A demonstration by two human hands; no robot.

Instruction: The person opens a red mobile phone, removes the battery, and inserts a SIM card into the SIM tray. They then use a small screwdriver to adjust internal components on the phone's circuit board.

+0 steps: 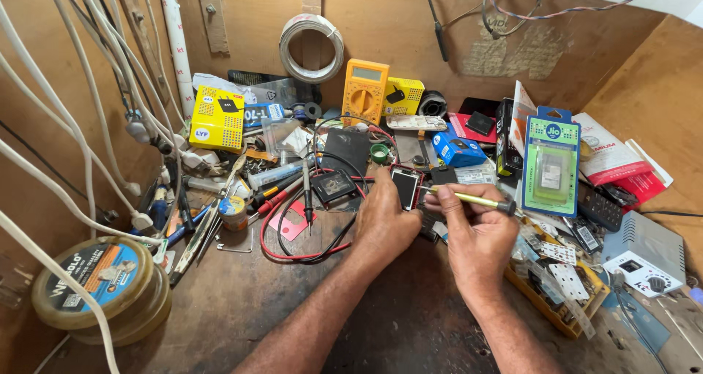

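Item: phone (405, 187), small, red-edged, dark screen up; centre of frame, on the bench (242, 308).
Left hand (384, 220): fingers curled shut on the phone's lower edge.
Right hand (476, 235): fingers pinched tight on a yellow screwdriver (469, 198), tip at the phone's right side.
Step, as judged: working a screw or seam. Next calls for a still phone and a light, square tip.

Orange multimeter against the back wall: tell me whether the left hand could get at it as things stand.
Probably yes, but not freely. The left hand is holding the small red-framed phone, and black and red wire leads lie between it and the orange multimeter.
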